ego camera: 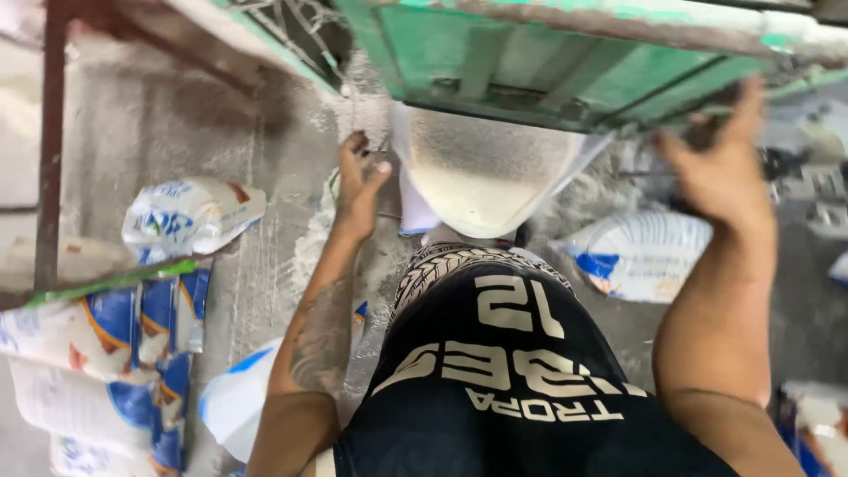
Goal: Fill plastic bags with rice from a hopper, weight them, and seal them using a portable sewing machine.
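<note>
- Biggest thing up top: a green metal machine (565, 62), its underside running across the upper edge of the view, dusted white with powder.
- Under it, the concrete floor (177, 132), grey and streaked with spilled white powder, thickest right below the machine.
- Dead centre, hanging under the green underside, an open white sack (481, 168), mouth wide, already holding a mound of pale powder.
- Down the left edge of the floor, a stack of filled white-and-blue bags (97, 371) lying flat, with a green strip across the top one.
- Over on the right of the floor, another filled white-and-blue bag (640, 254) lies on its side, well apart from the open sack.
- Upper left of the floor, a smaller crumpled white-and-blue bag (190, 216) sits just above the stack.
- Now the hands. The right hand (726, 168) is up at the machine's lower right edge, fingers spread and curled over that edge; it's blurred, so whether it actually grips something there I cannot tell.
- The left hand (358, 181) is at the left rim of the open sack, fingers bent in towards the rim; they look pinched on the cloth, though the contact itself is hard to make out.
</note>
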